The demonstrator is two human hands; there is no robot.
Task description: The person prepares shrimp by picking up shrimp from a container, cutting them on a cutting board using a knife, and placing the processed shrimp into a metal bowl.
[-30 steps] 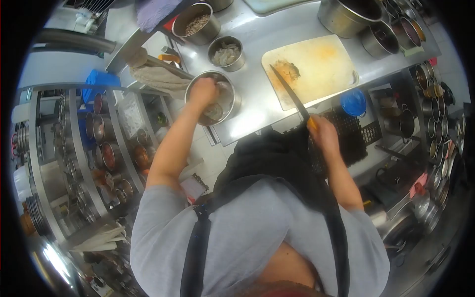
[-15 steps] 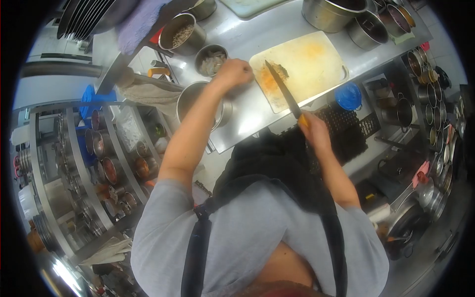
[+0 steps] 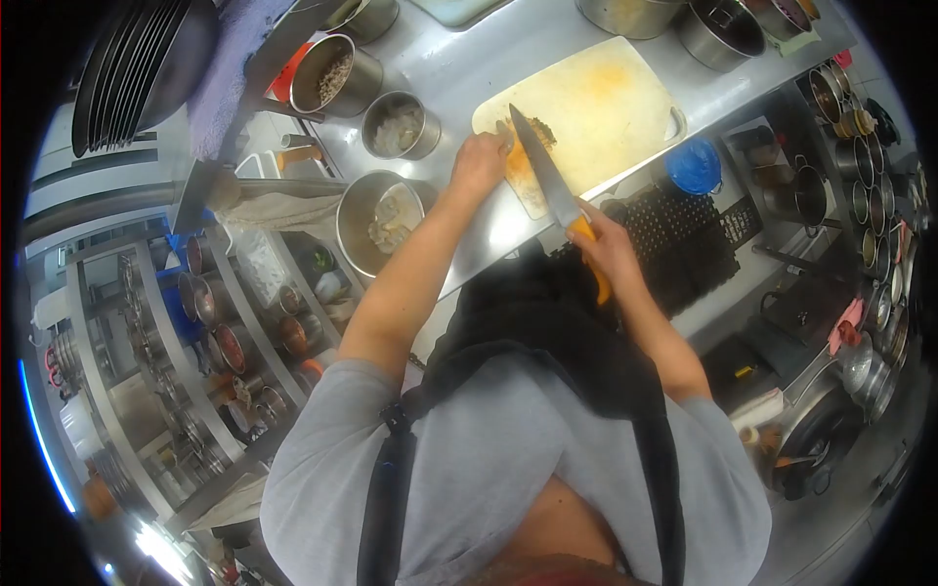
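Note:
My right hand [image 3: 608, 241] is closed round the orange handle of a large kitchen knife [image 3: 543, 174]. Its blade points away from me over the left part of the pale cutting board [image 3: 625, 112], beside a small heap of brown chopped food [image 3: 540, 134]. At the board's left edge, my left hand [image 3: 479, 163] is closed, fingers together near the blade. Something small and greyish shows at its fingertips; I cannot make out what. Left of that hand stand a small pot [image 3: 430, 140] with pale, translucent pieces and a wider bowl [image 3: 344, 230] holding similar pale pieces, partly behind my forearm.
A pot of chopped pale food [image 3: 367, 83] stands at the back left of the steel counter [image 3: 435, 59]. More pots [image 3: 721, 39] line the back right. Below the counter's front edge are a blue-covered container [image 3: 694, 166] and a black perforated mat [image 3: 674, 230]. Shelves of pots flank both sides.
My left hand has moved right, from beside the small pot to the board's left edge. The knife is still in my right hand, its handle now lower and further left. The view has shifted slightly.

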